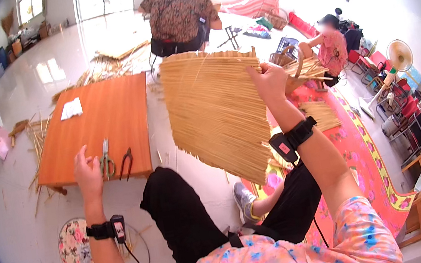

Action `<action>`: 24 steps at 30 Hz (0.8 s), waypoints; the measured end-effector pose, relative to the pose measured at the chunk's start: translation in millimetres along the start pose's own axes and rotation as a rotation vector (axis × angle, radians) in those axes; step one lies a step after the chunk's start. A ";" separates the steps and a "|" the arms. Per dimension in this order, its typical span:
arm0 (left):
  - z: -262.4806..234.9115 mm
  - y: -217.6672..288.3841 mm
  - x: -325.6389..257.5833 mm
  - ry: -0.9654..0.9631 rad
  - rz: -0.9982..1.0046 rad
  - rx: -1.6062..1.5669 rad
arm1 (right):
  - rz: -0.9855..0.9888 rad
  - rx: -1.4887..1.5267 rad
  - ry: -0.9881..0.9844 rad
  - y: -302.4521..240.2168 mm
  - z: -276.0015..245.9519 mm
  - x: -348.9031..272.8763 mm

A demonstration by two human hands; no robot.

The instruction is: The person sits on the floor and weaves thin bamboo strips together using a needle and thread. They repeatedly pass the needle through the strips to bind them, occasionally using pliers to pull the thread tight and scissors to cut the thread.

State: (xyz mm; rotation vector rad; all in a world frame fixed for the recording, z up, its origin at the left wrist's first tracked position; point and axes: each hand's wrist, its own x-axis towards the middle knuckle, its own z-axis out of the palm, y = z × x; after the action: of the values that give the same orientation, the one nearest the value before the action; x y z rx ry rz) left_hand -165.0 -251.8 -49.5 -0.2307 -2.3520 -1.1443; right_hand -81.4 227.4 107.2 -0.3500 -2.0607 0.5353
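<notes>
Right hand [268, 81] raised, fingers clenched in a grip; left hand [87, 170] low, outstretched, fingers loose.

Head-worn fisheye, downward over lap

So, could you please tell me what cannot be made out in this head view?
- Right hand: its fingertips are hidden behind the woven straw mat that it holds up.
- Floor behind the mat: covered by it.
- Left hand: whether it touches the scissors on the low wooden table is unclear.
- Pliers: too small for detail.
</notes>
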 end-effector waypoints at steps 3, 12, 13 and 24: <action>2.0 -21.9 -15.2 -0.038 -0.042 0.011 | -0.042 -0.168 0.004 -2.6 3.8 -28.3; 57.4 -80.9 -62.5 -0.198 -0.102 0.286 | 0.209 0.063 0.040 19.8 -27.6 -78.2; 68.4 -82.1 -64.9 -0.219 -0.111 0.303 | 0.214 0.045 0.033 15.2 -33.8 -82.8; 155.9 -84.2 -38.5 -0.489 -0.036 0.496 | 0.275 0.079 -0.015 -33.5 -58.5 -121.8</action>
State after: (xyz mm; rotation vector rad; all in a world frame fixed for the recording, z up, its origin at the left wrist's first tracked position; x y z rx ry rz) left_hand -220.3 -181.7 -207.3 -0.3164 -2.9894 -0.5176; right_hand 30.1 157.6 61.6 -0.5890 -2.0111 0.7841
